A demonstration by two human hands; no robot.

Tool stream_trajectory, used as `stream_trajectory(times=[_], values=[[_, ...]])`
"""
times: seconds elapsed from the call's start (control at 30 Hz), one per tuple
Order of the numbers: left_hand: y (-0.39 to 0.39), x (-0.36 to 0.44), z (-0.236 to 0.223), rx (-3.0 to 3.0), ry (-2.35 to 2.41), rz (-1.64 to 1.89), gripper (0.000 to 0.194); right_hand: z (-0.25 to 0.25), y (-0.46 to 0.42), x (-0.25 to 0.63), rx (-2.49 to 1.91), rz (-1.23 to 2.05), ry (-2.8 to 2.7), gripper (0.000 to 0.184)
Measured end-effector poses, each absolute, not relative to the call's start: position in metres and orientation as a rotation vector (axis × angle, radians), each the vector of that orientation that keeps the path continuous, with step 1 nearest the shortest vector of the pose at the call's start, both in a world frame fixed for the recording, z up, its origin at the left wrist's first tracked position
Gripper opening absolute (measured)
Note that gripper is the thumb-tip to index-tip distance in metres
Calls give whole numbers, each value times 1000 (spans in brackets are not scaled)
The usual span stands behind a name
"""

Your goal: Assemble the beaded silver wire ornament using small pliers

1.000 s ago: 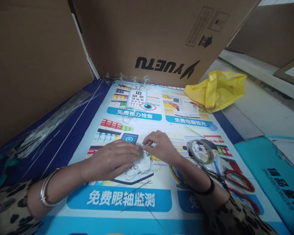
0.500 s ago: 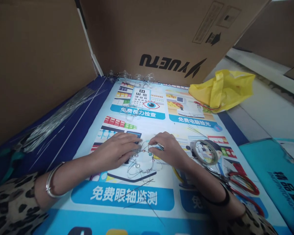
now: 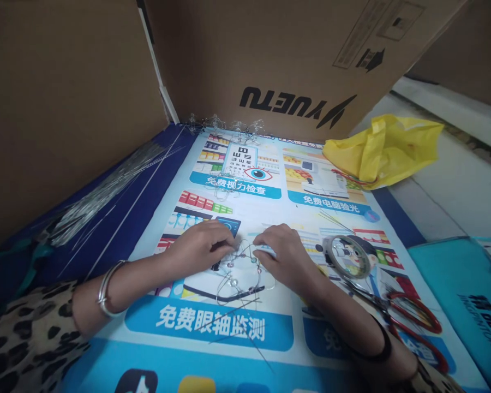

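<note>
A ring of thin wire strung with small clear and coloured beads point(image 3: 233, 283) lies on the printed poster, between my two hands. My left hand point(image 3: 200, 244) is at its upper left, thumb and fingers pinched together on the wire. From the upper right, my right hand point(image 3: 288, 256) pinches the thin wire near a green bead with thumb and forefinger. The wire between the fingertips is too fine to follow fully. Loose ends curl out around the ring, and several straight wires point(image 3: 241, 319) lie just below it.
Right of my right hand lie a roll of clear tape point(image 3: 367, 266) and red-handled scissors point(image 3: 415, 312). A wire bundle point(image 3: 94, 202) rests at left. Beaded wire pieces point(image 3: 247, 131) sit by the cardboard box point(image 3: 213, 65). A yellow bag point(image 3: 387, 153) and turquoise pouch point(image 3: 445, 273) are at right.
My left fingers have drawn closer together into a pinch on the wire. The view has shifted slightly, so the surroundings appear further right. My right hand stays by the ring.
</note>
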State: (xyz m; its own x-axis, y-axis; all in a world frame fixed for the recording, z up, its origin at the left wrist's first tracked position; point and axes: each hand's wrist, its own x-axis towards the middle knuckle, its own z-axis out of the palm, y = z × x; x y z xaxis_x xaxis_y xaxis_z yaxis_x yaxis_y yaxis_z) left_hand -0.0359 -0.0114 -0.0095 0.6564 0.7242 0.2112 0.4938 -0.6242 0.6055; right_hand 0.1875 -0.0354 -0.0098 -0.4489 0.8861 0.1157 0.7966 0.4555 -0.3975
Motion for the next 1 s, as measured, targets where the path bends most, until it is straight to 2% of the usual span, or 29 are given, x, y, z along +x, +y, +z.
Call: stream_trajectory(times=[0.2,0.47,1.0], values=[[-11,-29,4,2219,1127,420,12,-4,-40,185,-1480,344,-2416,13],[0,-27,10,2217,1087,226,13,0,-46,182,-1439,261,-2460,16],[-11,-25,14,2261,1102,214,15,-3,-48,180,-1403,249,-2460,18]])
